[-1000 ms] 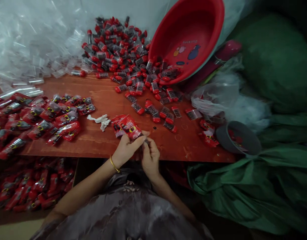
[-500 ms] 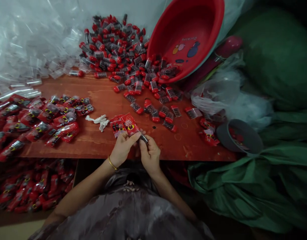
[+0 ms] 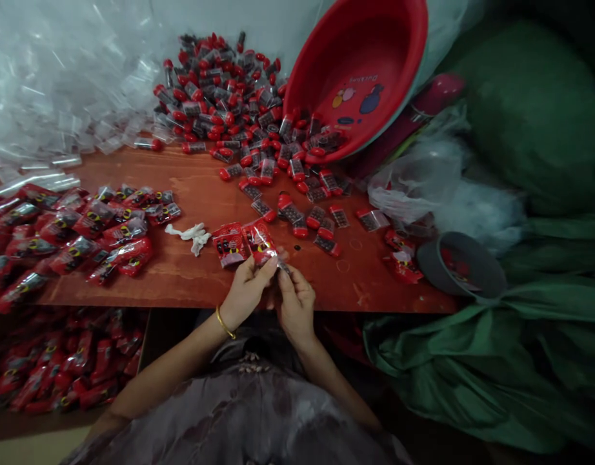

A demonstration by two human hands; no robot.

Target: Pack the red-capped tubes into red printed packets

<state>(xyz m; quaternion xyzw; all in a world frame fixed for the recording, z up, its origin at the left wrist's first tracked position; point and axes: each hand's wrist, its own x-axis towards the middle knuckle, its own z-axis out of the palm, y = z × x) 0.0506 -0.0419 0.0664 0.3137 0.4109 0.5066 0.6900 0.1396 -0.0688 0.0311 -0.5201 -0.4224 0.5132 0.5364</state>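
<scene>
My left hand point(image 3: 245, 289) is closed on a red printed packet point(image 3: 259, 239) above the table's front edge. Close beside it, my right hand point(image 3: 296, 302) pinches a small clear tube with dark contents point(image 3: 284, 266) at the packet's lower end; fingers hide most of the tube. Just left of the held packet, another red packet point(image 3: 229, 245) lies flat on the table. A crumpled white scrap point(image 3: 193, 236) is further left. Several tubes with red caps point(image 3: 292, 213) lie beyond my hands.
The brown table point(image 3: 181, 169) bears a large heap of capped tubes point(image 3: 220, 97), a tilted red basin point(image 3: 355, 51), filled packets point(image 3: 99, 223) at left and a grey bowl point(image 3: 428, 265) at right. Clear plastic pieces point(image 3: 60, 71) fill the back left. Below left, a box holds red packets point(image 3: 60, 368).
The held packet has moved slightly right, away from the packet lying beside it. Both hands have shifted a little right and down, and less of the tube shows between the fingers.
</scene>
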